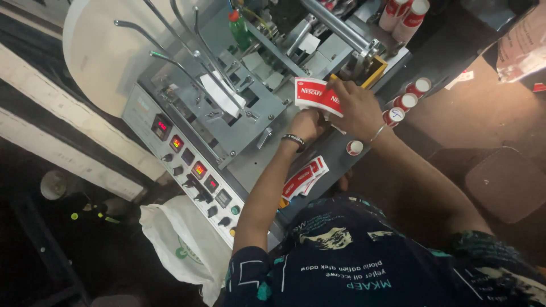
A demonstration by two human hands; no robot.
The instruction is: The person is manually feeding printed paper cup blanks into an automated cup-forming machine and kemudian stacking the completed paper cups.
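Observation:
My right hand [355, 108] grips a stack of flat red-and-white printed paper blanks [315, 95] above the grey machine bed [256, 159]. My left hand [307, 124] sits just under and behind that stack, touching it; a dark band circles its wrist. A second fanned pile of red-and-white blanks [304, 179] lies on the machine's front ledge beside my left forearm.
A control panel [190, 165] with red displays, knobs and switches runs along the machine's left side. Bent metal rods [187, 57] and a large white paper roll [105, 51] stand behind. Finished red-and-white cups [406, 101] line the right. A white bag [182, 244] lies on the floor.

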